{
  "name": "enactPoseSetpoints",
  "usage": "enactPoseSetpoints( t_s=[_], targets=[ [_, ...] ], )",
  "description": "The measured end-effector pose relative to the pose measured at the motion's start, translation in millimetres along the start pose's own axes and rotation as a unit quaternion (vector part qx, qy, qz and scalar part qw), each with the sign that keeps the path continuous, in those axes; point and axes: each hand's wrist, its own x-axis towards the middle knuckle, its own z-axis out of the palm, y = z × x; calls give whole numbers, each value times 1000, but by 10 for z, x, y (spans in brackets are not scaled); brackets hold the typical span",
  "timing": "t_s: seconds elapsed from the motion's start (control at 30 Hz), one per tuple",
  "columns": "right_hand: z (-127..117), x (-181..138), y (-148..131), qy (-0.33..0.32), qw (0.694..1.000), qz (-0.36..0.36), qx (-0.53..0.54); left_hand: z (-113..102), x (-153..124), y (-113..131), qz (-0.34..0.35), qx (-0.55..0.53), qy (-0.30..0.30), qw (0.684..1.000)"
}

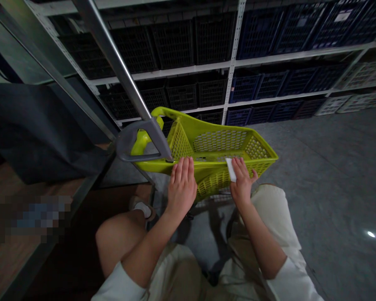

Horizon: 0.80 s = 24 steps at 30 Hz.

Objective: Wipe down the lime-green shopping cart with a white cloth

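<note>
A yellow-green plastic shopping cart (225, 125) with perforated walls stands in front of my knees. My left hand (182, 184) is closed on the near rim, its fingers side by side over the edge and its thumb hidden. Close to those fingers, a grey loop-shaped handle piece (144, 140) is fixed at the rim. Farther right on the same rim, my right hand (242, 179) presses a small white cloth (231, 169) against the plastic. Part of this cloth lies under the fingers. The cart's basket shows no goods inside.
Behind the cart, white metal shelves (232, 62) hold black crates (172, 44) and blue crates (260, 35). A metal pole (115, 58) slants down on the left. A wooden table (50, 200) is at the left, with grey floor (332, 175) at right.
</note>
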Motion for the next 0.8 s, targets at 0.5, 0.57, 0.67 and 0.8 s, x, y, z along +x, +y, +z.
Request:
enactPoseSetpoints(
  t_s=[0.5,0.57,0.67,0.8],
  targets=[
    [6,-17,-133,-49,995,-81,20,-18,-6,-28,3,1,0,1000],
    [7,-50,70,-18,999,-32,0,-20,-5,-25,4,5,-2,1000],
    [25,-34,-37,-8,1000,18,-4,-10,-1,-15,3,9,-4,1000],
    [49,77,-725,-83,993,-57,55,8,0,-15,1,8,5,1000]
  ],
)
